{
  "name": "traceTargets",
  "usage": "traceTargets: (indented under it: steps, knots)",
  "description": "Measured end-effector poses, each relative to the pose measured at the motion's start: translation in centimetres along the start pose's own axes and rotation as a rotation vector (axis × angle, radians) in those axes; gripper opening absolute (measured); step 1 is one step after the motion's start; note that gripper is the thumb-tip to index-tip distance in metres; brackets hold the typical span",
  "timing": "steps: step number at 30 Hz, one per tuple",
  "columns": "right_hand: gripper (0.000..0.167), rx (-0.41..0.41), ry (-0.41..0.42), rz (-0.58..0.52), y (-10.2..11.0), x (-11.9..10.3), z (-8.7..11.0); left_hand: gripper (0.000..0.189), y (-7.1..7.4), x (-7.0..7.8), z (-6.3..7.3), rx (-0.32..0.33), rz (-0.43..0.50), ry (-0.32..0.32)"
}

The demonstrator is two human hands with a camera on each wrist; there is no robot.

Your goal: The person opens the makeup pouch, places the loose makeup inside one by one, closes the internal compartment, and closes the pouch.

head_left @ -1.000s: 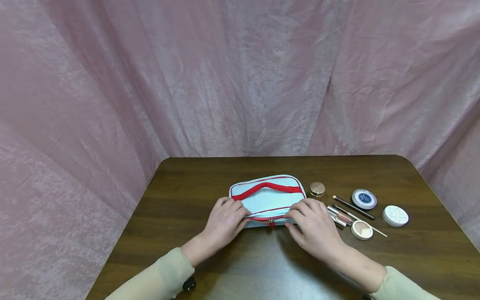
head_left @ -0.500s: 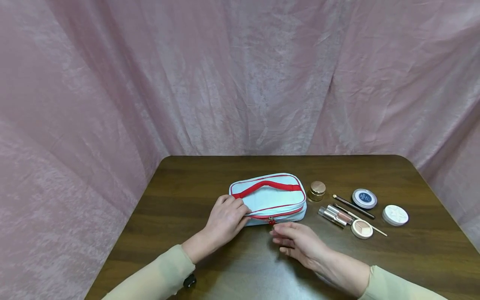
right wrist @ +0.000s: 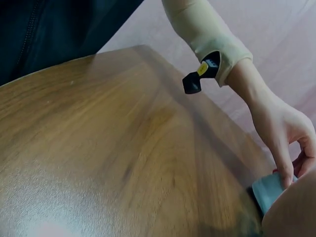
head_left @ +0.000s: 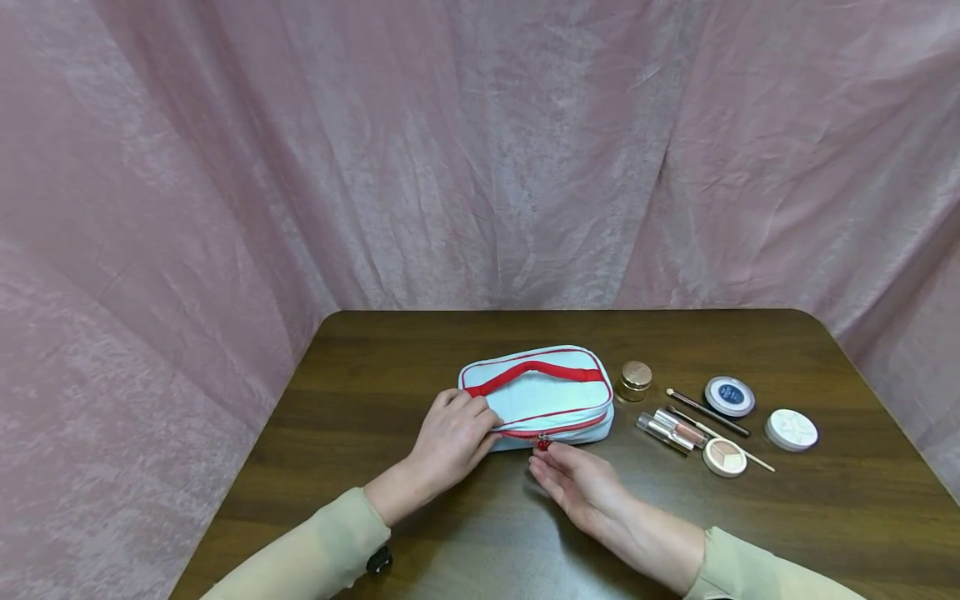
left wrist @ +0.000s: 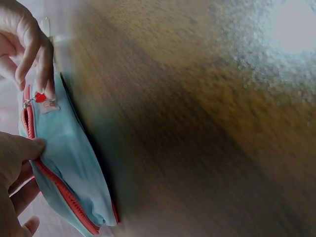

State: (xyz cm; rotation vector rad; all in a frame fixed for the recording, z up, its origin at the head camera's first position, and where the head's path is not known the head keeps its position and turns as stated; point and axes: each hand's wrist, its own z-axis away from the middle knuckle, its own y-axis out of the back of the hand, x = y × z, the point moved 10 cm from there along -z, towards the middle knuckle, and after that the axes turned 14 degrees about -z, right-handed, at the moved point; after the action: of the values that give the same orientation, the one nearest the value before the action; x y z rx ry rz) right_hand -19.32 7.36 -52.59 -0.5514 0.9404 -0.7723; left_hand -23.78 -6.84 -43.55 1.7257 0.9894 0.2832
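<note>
A pale blue cosmetic pouch (head_left: pixel 551 398) with red piping and a red top handle (head_left: pixel 536 370) lies on the table. My left hand (head_left: pixel 454 431) grips its front left edge. The left wrist view shows that thumb (left wrist: pixel 34 147) pressed on the front beside the red zipper (left wrist: pixel 64 192), fingers behind it. At the front of the pouch, the fingertips of my right hand (head_left: pixel 585 487) are right at a red charm (head_left: pixel 543 445) hanging from the zipper. In the left wrist view its fingers (left wrist: pixel 47 64) stand apart around the charm. The right wrist view hides most of the pouch.
Right of the pouch lie a gold-lidded jar (head_left: pixel 635 379), small lip gloss tubes (head_left: pixel 665 434), a dark brush (head_left: pixel 708 412), a thin light brush (head_left: pixel 750 457), a three-shade compact (head_left: pixel 724 457), a blue-labelled round case (head_left: pixel 730 397) and a white round case (head_left: pixel 792 430). Pink curtains (head_left: pixel 480 167) hang behind.
My right hand has left the pouch's front right edge, dropped toward me and turned, then moved left to the zipper charm. The left hand has stayed put.
</note>
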Motion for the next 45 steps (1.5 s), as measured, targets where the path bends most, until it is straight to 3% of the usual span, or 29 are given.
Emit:
traceTargets:
  steps: [17,26,31,35,39,45]
  knots:
    - [0.013,0.086,0.052,0.114,0.2,-0.1,-0.4,0.018,-0.2,0.1,-0.1,-0.018,-0.005,-0.002]
    - [0.034,0.101,0.072,0.214,0.5,-0.2,0.1,0.020,-0.3,0.1,-0.1,-0.014,0.001,-0.004]
    - [0.030,0.117,0.140,0.296,0.9,-1.1,0.2,0.018,0.0,0.1,0.0,0.002,-0.005,-0.003]
    - [0.022,0.113,0.228,0.401,1.0,-2.3,0.2,0.018,0.0,0.1,0.0,0.001,-0.011,0.004]
    - [0.020,0.039,0.343,0.563,0.2,-4.0,-0.1,0.018,0.0,0.0,-0.1,-0.004,-0.018,0.015]
    - [0.012,-0.097,0.568,0.979,-1.5,-6.7,0.0,0.014,0.1,0.1,-0.2,0.002,-0.031,0.013]
